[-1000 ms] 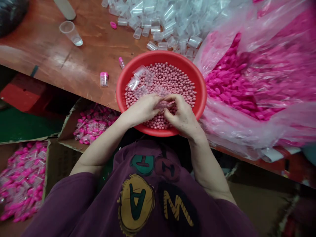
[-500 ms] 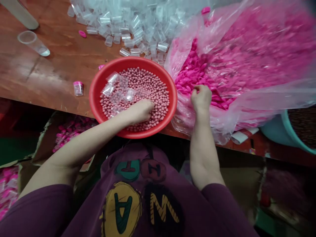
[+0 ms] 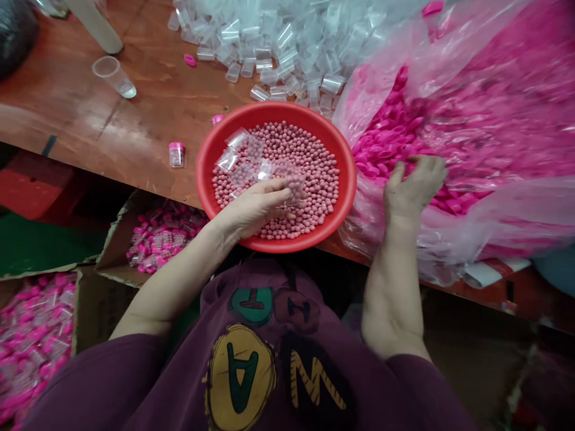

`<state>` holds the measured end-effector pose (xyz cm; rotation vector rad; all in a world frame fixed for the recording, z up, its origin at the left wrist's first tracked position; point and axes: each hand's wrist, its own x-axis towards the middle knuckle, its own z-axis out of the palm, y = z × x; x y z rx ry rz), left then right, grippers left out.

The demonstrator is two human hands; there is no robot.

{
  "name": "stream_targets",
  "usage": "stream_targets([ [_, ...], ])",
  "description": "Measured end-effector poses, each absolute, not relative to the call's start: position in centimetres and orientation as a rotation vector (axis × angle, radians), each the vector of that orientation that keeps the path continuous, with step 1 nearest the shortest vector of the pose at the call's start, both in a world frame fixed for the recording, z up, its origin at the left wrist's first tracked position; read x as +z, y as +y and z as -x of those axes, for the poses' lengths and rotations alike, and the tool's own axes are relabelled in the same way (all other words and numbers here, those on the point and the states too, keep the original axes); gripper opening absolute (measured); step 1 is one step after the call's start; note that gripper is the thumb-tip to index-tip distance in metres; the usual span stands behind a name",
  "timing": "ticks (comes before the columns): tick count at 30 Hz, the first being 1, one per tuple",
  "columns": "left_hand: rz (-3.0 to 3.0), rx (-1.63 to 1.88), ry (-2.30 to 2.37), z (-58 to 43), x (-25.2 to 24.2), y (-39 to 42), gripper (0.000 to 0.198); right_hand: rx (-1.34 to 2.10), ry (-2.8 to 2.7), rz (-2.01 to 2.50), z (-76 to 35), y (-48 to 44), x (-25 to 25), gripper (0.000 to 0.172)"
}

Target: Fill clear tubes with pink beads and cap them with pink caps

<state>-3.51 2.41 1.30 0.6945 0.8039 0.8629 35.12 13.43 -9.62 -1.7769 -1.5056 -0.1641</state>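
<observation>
While left grip (image 3: 254,206) clasps a clear vial (image 3: 294,178), right grip (image 3: 413,188) stays among pink caps (image 3: 386,143), blurred, closure unclear.

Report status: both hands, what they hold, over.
Left hand grips clear vial over beads in red bowl. Right hand among pink caps, grasp unclear. Loose vials lie beside it.

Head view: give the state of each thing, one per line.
Red bowl: filled with pink beads.
Left hand: holding a clear vial over the bowl.
Right hand: curled into the pink caps.
Plastic bag: open.
Capped vial: upright on the table.
Cardboard box: open, pink-capped vials inside.
</observation>
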Motion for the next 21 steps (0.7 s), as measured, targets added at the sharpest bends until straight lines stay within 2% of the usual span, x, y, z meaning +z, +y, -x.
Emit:
stream_targets([
  [2, -0.555, 0.851, 0.786, 3.4, 1.3, 2.1, 0.019, -0.114, -1.513, 1.661, -32.6, 12.0, -7.4, 0.033],
  [5, -0.456, 0.867, 0.778, 3.3, 1.4, 1.9, 0.016, 0.301, -1.426, 1.360, -27.0, 9.5, -4.2, 0.043],
  [9, -0.442, 0.935, 0.802, 3.2, 1.5, 1.5, 0.022, 0.633, -1.668, 1.166, -20.2, 6.5, -1.8, 0.041],
  [14, -0.473, 1.028, 0.815, 3.6, 1.4, 1.1, 0.041, 0.536, -1.883, 1.165, -17.3, 5.4, -1.5, 0.031],
  [18, -0.426, 1.053, 0.793, 4.1, 1.6, 1.1, 0.032, 0.360, -1.961, 1.266, -17.3, 5.7, -2.0, 0.038],
  [21, -0.404, 1.033, 0.831, 4.1, 1.8, 1.0, 0.034, 0.343, -1.949, 1.287, -17.1, 5.6, -2.3, 0.030],
])
